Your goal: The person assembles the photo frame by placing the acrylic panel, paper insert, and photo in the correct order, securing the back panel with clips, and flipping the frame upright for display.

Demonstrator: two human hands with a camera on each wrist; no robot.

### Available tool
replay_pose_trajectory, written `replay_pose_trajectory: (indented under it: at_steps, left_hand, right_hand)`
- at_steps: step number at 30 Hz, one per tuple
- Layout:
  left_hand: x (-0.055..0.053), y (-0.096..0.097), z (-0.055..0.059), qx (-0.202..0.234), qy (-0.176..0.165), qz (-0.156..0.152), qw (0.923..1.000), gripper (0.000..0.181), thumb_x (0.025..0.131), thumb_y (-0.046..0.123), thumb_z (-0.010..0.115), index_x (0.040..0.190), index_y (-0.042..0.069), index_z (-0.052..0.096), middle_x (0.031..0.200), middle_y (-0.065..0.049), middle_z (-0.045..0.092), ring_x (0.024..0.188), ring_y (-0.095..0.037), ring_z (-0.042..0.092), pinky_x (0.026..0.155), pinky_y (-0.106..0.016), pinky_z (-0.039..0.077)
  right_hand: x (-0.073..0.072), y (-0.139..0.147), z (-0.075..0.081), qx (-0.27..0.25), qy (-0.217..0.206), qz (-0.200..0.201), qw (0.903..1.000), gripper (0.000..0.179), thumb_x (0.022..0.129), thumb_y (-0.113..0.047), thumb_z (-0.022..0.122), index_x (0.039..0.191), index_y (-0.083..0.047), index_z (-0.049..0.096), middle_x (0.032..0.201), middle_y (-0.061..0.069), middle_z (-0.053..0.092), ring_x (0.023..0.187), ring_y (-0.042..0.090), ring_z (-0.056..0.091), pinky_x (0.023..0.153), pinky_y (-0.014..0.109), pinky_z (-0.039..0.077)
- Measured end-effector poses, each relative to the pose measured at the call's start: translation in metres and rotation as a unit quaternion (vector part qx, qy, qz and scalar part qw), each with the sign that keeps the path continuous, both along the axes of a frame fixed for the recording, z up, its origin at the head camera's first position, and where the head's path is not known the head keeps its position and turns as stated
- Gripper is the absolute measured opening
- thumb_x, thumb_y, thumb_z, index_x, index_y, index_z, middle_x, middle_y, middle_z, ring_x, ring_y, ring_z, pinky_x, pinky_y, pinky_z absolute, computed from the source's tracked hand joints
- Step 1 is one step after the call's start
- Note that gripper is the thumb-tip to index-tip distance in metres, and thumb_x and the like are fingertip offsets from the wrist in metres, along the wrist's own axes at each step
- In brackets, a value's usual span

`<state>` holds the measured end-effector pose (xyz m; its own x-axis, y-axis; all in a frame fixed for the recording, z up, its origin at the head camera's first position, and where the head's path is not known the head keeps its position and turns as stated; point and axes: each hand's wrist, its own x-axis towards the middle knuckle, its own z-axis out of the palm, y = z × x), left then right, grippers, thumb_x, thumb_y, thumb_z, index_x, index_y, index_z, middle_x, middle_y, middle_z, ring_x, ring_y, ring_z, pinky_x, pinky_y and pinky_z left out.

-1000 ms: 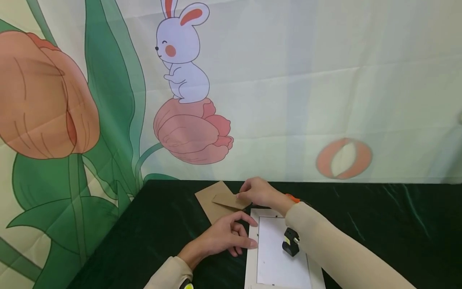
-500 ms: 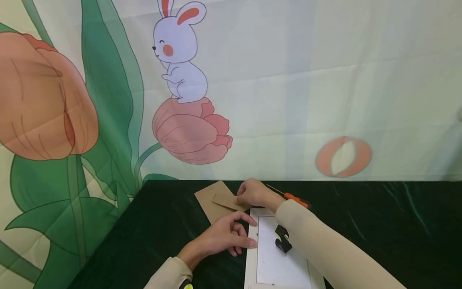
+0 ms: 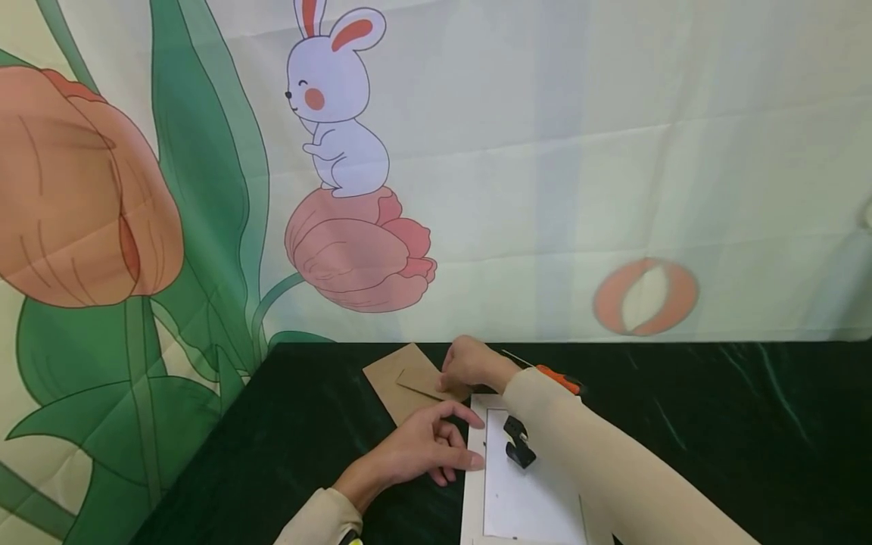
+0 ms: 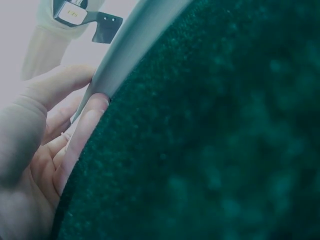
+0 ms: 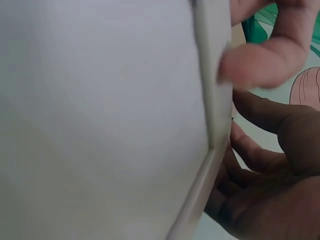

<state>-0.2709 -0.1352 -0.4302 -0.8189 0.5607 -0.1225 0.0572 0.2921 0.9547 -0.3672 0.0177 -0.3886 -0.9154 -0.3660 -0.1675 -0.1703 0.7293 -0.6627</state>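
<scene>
A white picture frame (image 3: 474,492) lies on the dark green cloth, with a white sheet (image 3: 524,507) inside its border. My left hand (image 3: 425,446) holds the frame's left edge, thumb and index finger bent toward it. In the left wrist view, one finger lies on the frame's edge (image 4: 130,45) and another fingertip sits against its side. Past the frame's far end, my right hand (image 3: 470,363) pinches a narrow brown cardboard flap (image 3: 424,386). That flap overlaps a larger brown cardboard board (image 3: 391,375). The right hand covers the flap's right end.
An orange-handled screwdriver (image 3: 559,378) lies beyond my right forearm. A black wrist camera (image 3: 519,446) hangs below the right wrist, over the white sheet. Behind the table's back edge is a printed cloth (image 3: 504,189) with a rabbit and tulips.
My right hand has shifted slightly left and turned over the flap, and its forearm now uncovers the screwdriver. The left hand and the frame have stayed in place.
</scene>
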Motion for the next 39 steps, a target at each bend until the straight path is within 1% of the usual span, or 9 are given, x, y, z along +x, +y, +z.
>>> replay_pose_trajectory:
  at_steps: [2,4,9,15,21,30,33,36,39]
  left_hand:
    - [0.0,0.0,0.0,-0.002,0.0,0.002,1.0,0.041,0.095,0.014,0.082,0.132,0.009,0.064,0.08,-0.007,0.071,0.062,-0.02,0.065,0.059,-0.032,0.06]
    - [0.0,-0.001,0.001,-0.004,0.001,0.002,1.0,0.042,0.095,0.015,0.082,0.132,0.01,0.064,0.08,-0.008,0.071,0.062,-0.02,0.065,0.059,-0.032,0.06]
    - [0.0,-0.001,0.001,-0.003,0.002,0.002,1.0,0.042,0.095,0.015,0.082,0.132,0.01,0.064,0.08,-0.008,0.071,0.062,-0.02,0.065,0.06,-0.033,0.06]
    - [0.0,0.0,0.0,0.003,0.0,-0.001,1.0,0.041,0.096,0.014,0.081,0.132,0.01,0.064,0.08,-0.007,0.07,0.062,-0.02,0.065,0.059,-0.032,0.06]
    - [0.0,0.003,0.002,0.002,-0.006,0.0,1.0,0.041,0.096,0.014,0.082,0.132,0.01,0.063,0.082,-0.008,0.072,0.063,-0.02,0.066,0.059,-0.032,0.06]
    - [-0.002,0.002,0.004,-0.005,-0.003,0.004,1.0,0.041,0.096,0.014,0.081,0.131,0.009,0.061,0.083,-0.009,0.072,0.063,-0.02,0.067,0.059,-0.031,0.06]
    - [-0.001,0.001,0.002,0.001,-0.003,0.001,1.0,0.041,0.095,0.013,0.081,0.131,0.008,0.061,0.083,-0.008,0.073,0.063,-0.02,0.067,0.06,-0.032,0.06]
    - [-0.001,0.001,0.0,0.006,-0.002,-0.003,1.0,0.04,0.095,0.013,0.082,0.13,0.009,0.062,0.081,-0.008,0.072,0.063,-0.019,0.067,0.059,-0.032,0.06]
    - [-0.001,-0.001,-0.001,0.006,-0.004,-0.005,1.0,0.04,0.095,0.015,0.082,0.129,0.01,0.064,0.08,-0.007,0.071,0.062,-0.018,0.066,0.059,-0.031,0.06]
  right_hand:
    - [-0.001,-0.005,0.0,0.009,-0.005,-0.008,0.9999,0.043,0.093,-0.012,0.083,0.059,-0.01,0.057,0.055,-0.004,0.041,0.052,0.011,0.039,0.048,0.024,0.03]
    - [-0.001,-0.009,0.001,0.026,-0.004,-0.015,0.9995,0.043,0.093,-0.014,0.084,0.061,-0.009,0.055,0.057,-0.002,0.04,0.053,0.012,0.04,0.049,0.026,0.03]
    - [-0.002,-0.014,0.004,0.056,-0.013,-0.035,0.9977,0.028,0.09,-0.019,0.087,0.089,-0.002,0.065,0.075,0.003,0.052,0.071,0.019,0.052,0.062,0.031,0.042]
    - [-0.005,-0.02,0.005,0.051,-0.011,-0.048,0.9975,0.036,0.087,-0.02,0.09,0.104,0.002,0.067,0.091,0.007,0.061,0.087,0.024,0.058,0.083,0.038,0.055]
    - [-0.008,-0.022,0.008,0.053,-0.006,-0.063,0.9966,0.05,0.085,-0.019,0.092,0.118,0.006,0.065,0.101,0.011,0.065,0.096,0.027,0.063,0.096,0.044,0.056]
    - [-0.009,-0.026,0.012,0.058,0.002,-0.058,0.9966,0.048,0.085,-0.017,0.091,0.117,0.006,0.064,0.099,0.01,0.063,0.093,0.026,0.06,0.093,0.042,0.057]
    - [-0.01,-0.025,0.008,0.05,-0.015,-0.063,0.9967,0.053,0.085,-0.017,0.091,0.122,0.007,0.062,0.104,0.012,0.064,0.096,0.027,0.061,0.096,0.044,0.056]
    - [-0.013,-0.022,0.004,0.022,-0.043,-0.066,0.9966,0.06,0.084,-0.017,0.091,0.129,0.007,0.06,0.108,0.013,0.064,0.1,0.028,0.061,0.099,0.047,0.055]
    - [-0.016,-0.017,0.002,-0.015,-0.06,-0.055,0.9965,0.049,0.083,-0.016,0.092,0.117,0.007,0.066,0.098,0.009,0.063,0.092,0.025,0.062,0.093,0.045,0.057]
